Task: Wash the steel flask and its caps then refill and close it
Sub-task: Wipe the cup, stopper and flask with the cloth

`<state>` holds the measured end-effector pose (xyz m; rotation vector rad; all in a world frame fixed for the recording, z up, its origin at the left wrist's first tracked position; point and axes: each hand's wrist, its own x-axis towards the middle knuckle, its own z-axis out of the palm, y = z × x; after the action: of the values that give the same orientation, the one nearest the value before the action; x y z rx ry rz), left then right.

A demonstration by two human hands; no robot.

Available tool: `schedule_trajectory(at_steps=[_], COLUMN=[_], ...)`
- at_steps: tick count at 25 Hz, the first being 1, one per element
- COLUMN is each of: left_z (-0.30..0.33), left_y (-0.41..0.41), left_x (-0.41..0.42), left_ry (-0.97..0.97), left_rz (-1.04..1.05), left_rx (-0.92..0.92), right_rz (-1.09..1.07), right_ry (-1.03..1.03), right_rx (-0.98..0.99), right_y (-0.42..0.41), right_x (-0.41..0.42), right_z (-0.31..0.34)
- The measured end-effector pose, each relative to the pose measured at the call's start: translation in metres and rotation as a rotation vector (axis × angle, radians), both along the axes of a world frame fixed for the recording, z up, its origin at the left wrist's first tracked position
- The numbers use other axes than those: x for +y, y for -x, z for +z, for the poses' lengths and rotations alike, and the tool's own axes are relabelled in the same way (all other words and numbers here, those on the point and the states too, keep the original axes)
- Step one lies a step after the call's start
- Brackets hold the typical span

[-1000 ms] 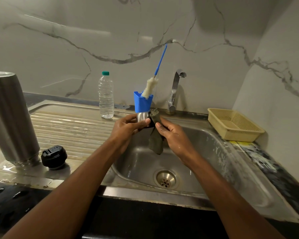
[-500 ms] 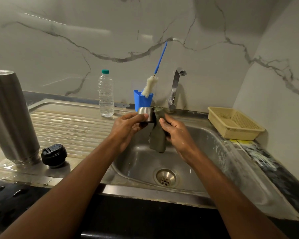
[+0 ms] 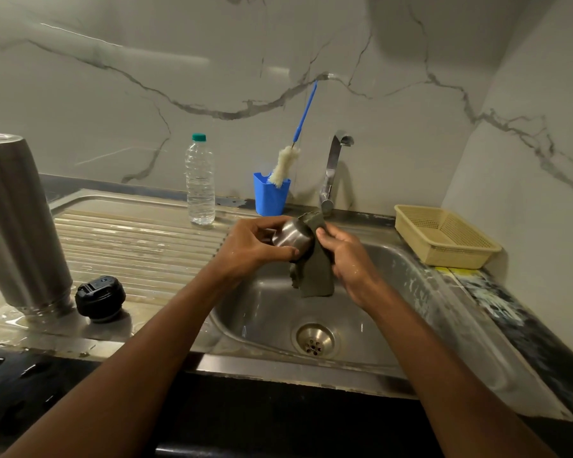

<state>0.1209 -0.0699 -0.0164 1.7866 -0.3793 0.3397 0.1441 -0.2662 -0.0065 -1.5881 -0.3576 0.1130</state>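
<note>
Washing stage, judged as partly done. Left hand [image 3: 252, 247] gripping the steel cap [image 3: 291, 238] above the sink [image 3: 411, 276], fingers [image 3: 283, 252] curled round its wall. Right hand [image 3: 346, 259] pinching the cloth [image 3: 313, 276] against the cap's far side, cloth hanging down over the basin. Scrubbing the cap (outer surface, as far as visible; inner side facing away, not checkable).

Flask [image 3: 20, 223] standing mouth-down on the drainboard [image 3: 139, 239] at the left, well apart from the hands, with water pooling round its base; judging from that, possibly washed already, but not confirmable. Black cap [image 3: 100, 298] sitting just beside the flask on the drainboard, touching neither hand; wash state not determinable.

Remaining, as judged from the task:
- rinsing the steel cap (tap [image 3: 333, 170] showing no running water);
- washing or rinsing the black cap, if not done;
- turning the flask upright and refilling it;
- fitting both caps and closing.

Possible refill source: water bottle [image 3: 200, 183] standing at the back of the drainboard, green lid on, appearing nearly full. Bottle brush [image 3: 288, 160] resting in the blue cup [image 3: 271, 198] beside the tap, not in use.

Writing and brands: nothing legible. Bottle carrying no visible label. Black cap showing a small mark on top (too small to read). Flask wall plain. Yellow basket [image 3: 444, 236] on the tabletop at the right, unmarked; a yellow strip beneath it, too blurred to read.
</note>
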Motion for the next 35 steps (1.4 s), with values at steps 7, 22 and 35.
schedule_trajectory(at_steps=[7,22,35], left_z=[-0.012,-0.019,0.003], left_y=[-0.011,-0.013,-0.001], left_x=[0.002,-0.004,0.001], left_ry=[-0.188,-0.121,0.894], left_rz=[0.231,0.224,0.02], left_rx=[-0.093,-0.006,0.467], right_rz=[0.083,-0.044,-0.242], right_ry=[0.479,0.351,-0.103], right_rx=[-0.454,-0.362,0.132], right_y=[0.014,0.002,-0.007], right_x=[0.008,0.007,-0.006], right_z=[-0.002,-0.01,-0.005])
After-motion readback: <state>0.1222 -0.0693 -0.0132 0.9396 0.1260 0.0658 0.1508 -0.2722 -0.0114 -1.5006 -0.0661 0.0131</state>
